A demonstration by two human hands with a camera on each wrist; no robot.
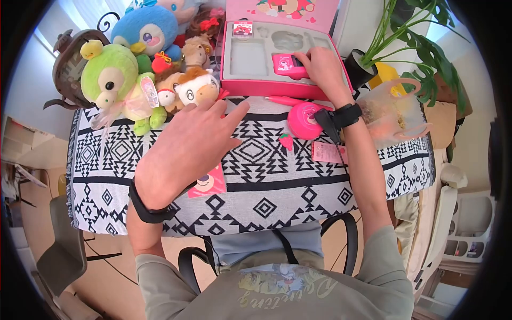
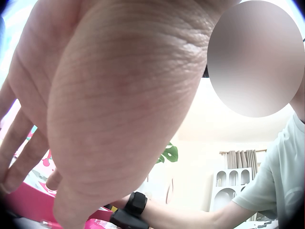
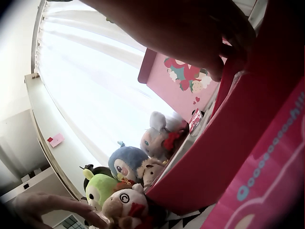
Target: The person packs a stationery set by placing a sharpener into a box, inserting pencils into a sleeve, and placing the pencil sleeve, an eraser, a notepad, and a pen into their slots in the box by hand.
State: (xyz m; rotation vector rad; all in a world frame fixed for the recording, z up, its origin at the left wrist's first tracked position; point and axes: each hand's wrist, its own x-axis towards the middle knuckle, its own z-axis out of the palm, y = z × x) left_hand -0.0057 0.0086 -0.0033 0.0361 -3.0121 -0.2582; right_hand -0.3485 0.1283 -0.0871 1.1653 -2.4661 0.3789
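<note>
My right hand is at the open pink box, its thumb and fingers curled at the right end of a small pink item with a bear picture, inside the white tray. Part of that item is hidden by the fingers. In the right wrist view the right hand is dark and reaches over the box wall. My left hand hovers over the patterned cloth, fingers spread and holding nothing, above a pink card. The left wrist view shows its palm close up.
Plush toys crowd the left back. Before the box lie a pink pen, a round pink case, a strawberry piece and a pink packet. A plastic bag and a potted plant stand at the right.
</note>
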